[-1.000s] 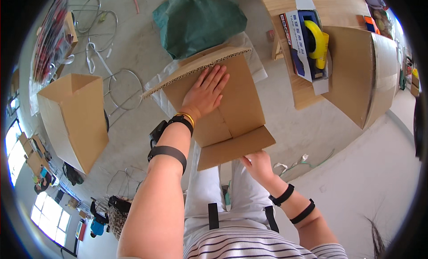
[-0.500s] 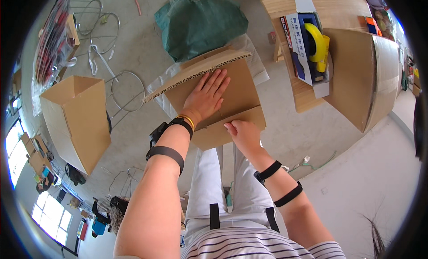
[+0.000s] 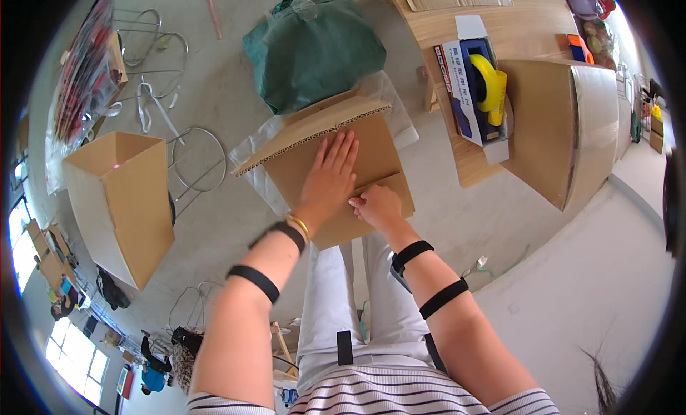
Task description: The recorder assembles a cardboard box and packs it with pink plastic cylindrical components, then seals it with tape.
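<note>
Our flat, released left hand [image 3: 326, 186] seemingly steadies the brown, rectangular cardboard box [image 3: 373, 145]; our right hand [image 3: 379, 206] curls, grip unclear.

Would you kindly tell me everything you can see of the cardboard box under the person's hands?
The box is plain brown and looks corrugated: wavy layers show along the edge of its raised far flap. Its near flap lies folded over. The left hand rests flat on the box; the right hand, fingers curled, touches the near flap's edge. The box sits between the person and a green bag; its underside is hidden.
</note>
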